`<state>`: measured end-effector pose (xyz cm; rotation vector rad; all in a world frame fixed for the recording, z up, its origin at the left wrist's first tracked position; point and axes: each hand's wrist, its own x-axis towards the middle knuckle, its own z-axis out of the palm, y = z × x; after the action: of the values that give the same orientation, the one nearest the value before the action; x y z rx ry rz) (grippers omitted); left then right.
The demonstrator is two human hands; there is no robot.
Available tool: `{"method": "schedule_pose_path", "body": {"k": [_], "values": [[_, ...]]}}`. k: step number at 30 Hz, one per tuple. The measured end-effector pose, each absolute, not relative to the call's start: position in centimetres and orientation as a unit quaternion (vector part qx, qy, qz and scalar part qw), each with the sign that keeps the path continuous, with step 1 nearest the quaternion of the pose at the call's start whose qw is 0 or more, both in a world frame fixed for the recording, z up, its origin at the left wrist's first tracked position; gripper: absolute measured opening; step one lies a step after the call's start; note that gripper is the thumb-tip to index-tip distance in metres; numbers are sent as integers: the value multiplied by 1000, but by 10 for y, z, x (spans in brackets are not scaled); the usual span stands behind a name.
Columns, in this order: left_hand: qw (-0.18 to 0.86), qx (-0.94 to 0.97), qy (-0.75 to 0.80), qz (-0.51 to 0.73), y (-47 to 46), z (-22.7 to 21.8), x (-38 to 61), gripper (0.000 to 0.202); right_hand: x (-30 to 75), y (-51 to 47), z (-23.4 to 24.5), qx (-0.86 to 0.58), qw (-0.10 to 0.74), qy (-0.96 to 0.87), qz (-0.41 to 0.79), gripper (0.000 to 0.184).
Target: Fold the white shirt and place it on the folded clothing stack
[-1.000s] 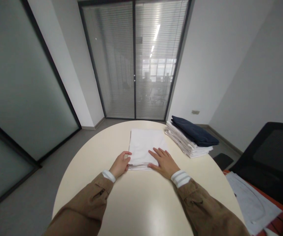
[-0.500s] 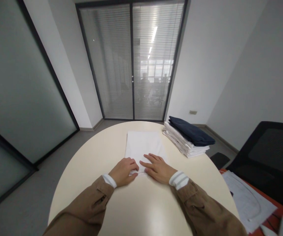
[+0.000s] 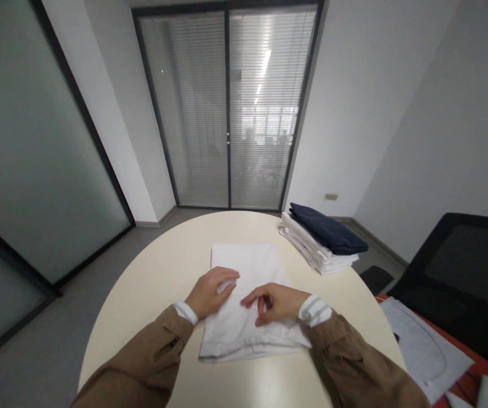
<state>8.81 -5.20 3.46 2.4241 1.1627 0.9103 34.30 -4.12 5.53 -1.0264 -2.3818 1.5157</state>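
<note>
A folded white cloth lies on the round cream table just in front of me. My left hand rests on the cloth's left half with its fingers curled round a bit of the fabric. My right hand sits on the right half, thumb and fingers bent into a pinch on the fabric. The cloth's near edge shows several layers. Both arms wear brown sleeves with white cuffs.
A stack of folded white cloths topped by a navy one sits at the table's far right. A black chair and white papers on an orange surface are at the right. Glass doors with blinds stand beyond.
The white cloth has slid toward me across the table with both hands on it. My right hand's fingers went from flat to bent in a pinch.
</note>
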Motion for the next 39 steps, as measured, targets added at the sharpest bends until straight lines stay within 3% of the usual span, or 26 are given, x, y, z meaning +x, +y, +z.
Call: {"method": "schedule_pose_path", "body": {"k": [4, 7, 9, 11, 14, 16, 19, 22, 27, 39], "values": [[77, 903, 369, 205, -49, 27, 83, 69, 342, -46, 58, -287, 16, -725, 626, 70], [88, 926, 344, 129, -53, 31, 82, 62, 347, -42, 55, -277, 58, -708, 647, 61], [98, 934, 321, 120, -56, 38, 84, 53, 352, -36, 51, -317, 182, -751, 550, 50], [119, 939, 295, 133, -60, 45, 88, 44, 357, -30, 48, -367, 290, -803, 371, 45], [180, 924, 284, 181, -62, 48, 94, 19, 362, -25, 40, -415, 281, -848, 170, 52], [217, 892, 318, 238, -58, 44, 93, 27, 363, -25, 36, -435, 227, -859, 143, 56], [187, 809, 410, 379, -41, 32, 82, 28, 362, -26, 31, -430, 186, -869, 161, 52], [136, 700, 501, 491, -15, 13, 63, 29, 368, -17, 24, -443, 227, -852, 164, 42], [291, 647, 524, 471, 15, -20, 43, 57, 394, 11, 5, -540, 351, -748, 160, 48], [434, 571, 464, 520, 4, 0, 44, 39, 403, 16, 3, -450, 459, -610, 464, 43]]}}
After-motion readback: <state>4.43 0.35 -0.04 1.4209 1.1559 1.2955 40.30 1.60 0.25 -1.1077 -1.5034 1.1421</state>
